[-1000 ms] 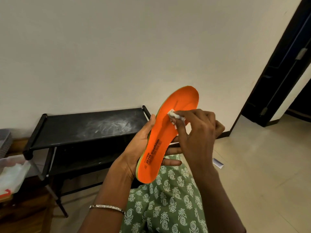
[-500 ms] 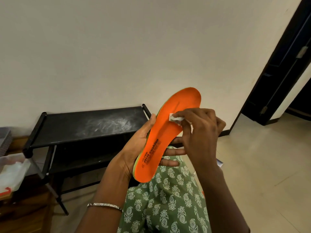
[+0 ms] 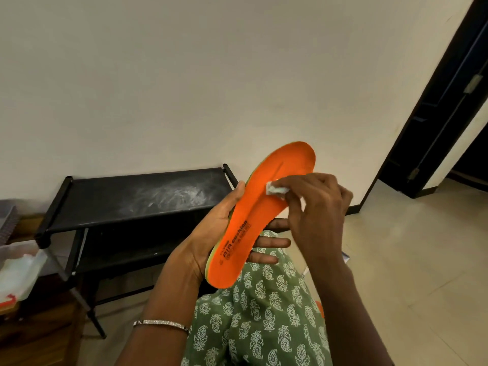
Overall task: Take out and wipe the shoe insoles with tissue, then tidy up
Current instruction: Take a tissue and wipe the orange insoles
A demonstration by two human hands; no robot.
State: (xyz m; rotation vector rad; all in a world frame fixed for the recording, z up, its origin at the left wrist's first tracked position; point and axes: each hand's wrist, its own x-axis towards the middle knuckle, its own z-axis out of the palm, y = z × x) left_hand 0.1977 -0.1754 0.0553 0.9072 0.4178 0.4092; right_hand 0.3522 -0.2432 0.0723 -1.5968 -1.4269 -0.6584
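Observation:
An orange insole [image 3: 260,207] with black print and a green underside is held tilted in front of me, toe end up and to the right. My left hand [image 3: 211,233] grips it from behind at the heel half, thumb on the left edge, fingers showing on the right. My right hand [image 3: 317,207] pinches a small wad of white tissue [image 3: 276,189] and presses it against the insole's upper middle. No shoes can be seen.
A black two-tier shoe rack [image 3: 126,199] with a dusty top stands against the wall at left. A clear plastic box [image 3: 15,270] sits at far left. A dark door frame [image 3: 433,122] opens at right over a tiled floor [image 3: 412,260]. My green patterned lap [image 3: 258,320] lies below.
The insole and both hands have risen slightly in view and stayed together. The tissue has shifted a little along the insole's middle under my right fingers.

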